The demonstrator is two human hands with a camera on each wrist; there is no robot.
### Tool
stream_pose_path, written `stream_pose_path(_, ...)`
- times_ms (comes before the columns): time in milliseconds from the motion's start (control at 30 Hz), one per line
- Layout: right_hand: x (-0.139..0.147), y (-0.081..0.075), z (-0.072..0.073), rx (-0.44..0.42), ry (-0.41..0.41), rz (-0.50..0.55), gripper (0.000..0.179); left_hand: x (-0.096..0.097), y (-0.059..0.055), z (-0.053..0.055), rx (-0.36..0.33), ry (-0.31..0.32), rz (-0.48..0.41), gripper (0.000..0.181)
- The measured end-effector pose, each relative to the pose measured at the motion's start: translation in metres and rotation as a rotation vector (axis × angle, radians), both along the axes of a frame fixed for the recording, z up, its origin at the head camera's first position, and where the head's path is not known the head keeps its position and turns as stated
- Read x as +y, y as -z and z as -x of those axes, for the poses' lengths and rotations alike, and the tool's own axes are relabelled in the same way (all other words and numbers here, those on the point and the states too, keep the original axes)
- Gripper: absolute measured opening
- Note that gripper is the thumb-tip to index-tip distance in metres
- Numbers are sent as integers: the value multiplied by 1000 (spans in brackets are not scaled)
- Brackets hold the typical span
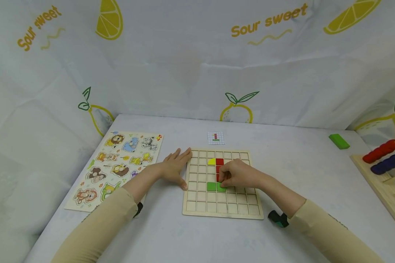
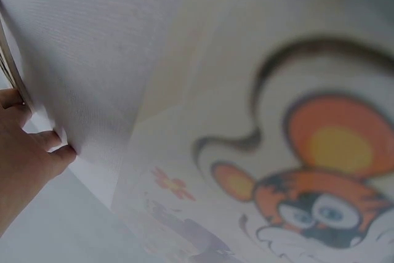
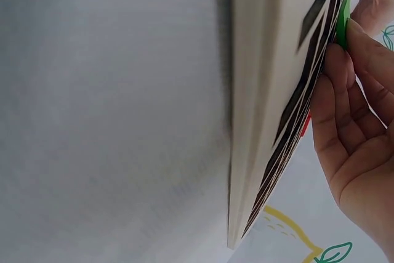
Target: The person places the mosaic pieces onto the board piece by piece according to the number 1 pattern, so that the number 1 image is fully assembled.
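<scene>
In the head view a wooden grid board (image 1: 224, 208) lies on the white table. My left hand (image 1: 175, 167) rests spread along its left edge, fingertips at the upper corner and thumb lower down. My right hand (image 1: 238, 173) is over the middle of the board, its thumb and fingertips pinching a green square tile (image 1: 221, 187) at one of the cells. Directly left of that lies another green tile (image 1: 211, 186). Red tiles (image 1: 219, 162) run down a column, partly hidden by the right hand, with a yellow rounded tile (image 1: 211, 161) beside the top one.
Behind the board lies a small pattern card (image 1: 215, 138) with a coloured figure on a grid. An animal puzzle board (image 1: 118, 160) is at the left, under the left forearm. Far right are a green block (image 1: 339, 141) and a wooden frame (image 1: 378, 182) with red and blue beads.
</scene>
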State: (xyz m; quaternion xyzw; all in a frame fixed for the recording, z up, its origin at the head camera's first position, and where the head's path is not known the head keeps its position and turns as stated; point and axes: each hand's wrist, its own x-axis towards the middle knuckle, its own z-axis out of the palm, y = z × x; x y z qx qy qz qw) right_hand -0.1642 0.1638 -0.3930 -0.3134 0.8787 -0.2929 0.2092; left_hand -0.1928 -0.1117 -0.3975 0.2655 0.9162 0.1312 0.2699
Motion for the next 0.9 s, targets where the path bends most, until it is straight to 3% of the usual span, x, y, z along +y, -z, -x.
stream_pose_path(900,4,-6,0,32,16,-13,10,0,0,0,1,1,0,124)
